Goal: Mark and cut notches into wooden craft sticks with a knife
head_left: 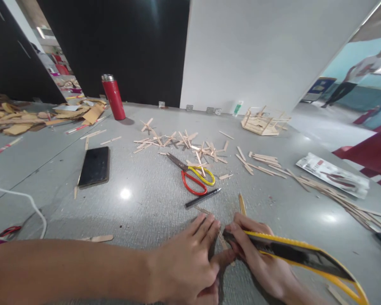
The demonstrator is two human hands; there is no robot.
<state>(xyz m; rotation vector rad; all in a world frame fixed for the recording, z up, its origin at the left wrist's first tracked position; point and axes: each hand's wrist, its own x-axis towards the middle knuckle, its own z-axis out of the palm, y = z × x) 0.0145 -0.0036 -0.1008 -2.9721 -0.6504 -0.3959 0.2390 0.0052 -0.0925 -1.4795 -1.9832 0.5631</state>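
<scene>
My left hand lies flat on the grey table, fingers stretched out and pressing down a thin wooden stick. My right hand grips a yellow and black utility knife, its tip set against that stick right beside my left fingertips. Another wooden stick lies just beyond my right hand. A black pen rests a little past my left fingers.
Red and yellow scissors lie amid scattered wooden sticks. A black phone sits left, a red flask behind it. A stick frame and plastic packet are right. Cardboard scraps pile far left. A person stands far right.
</scene>
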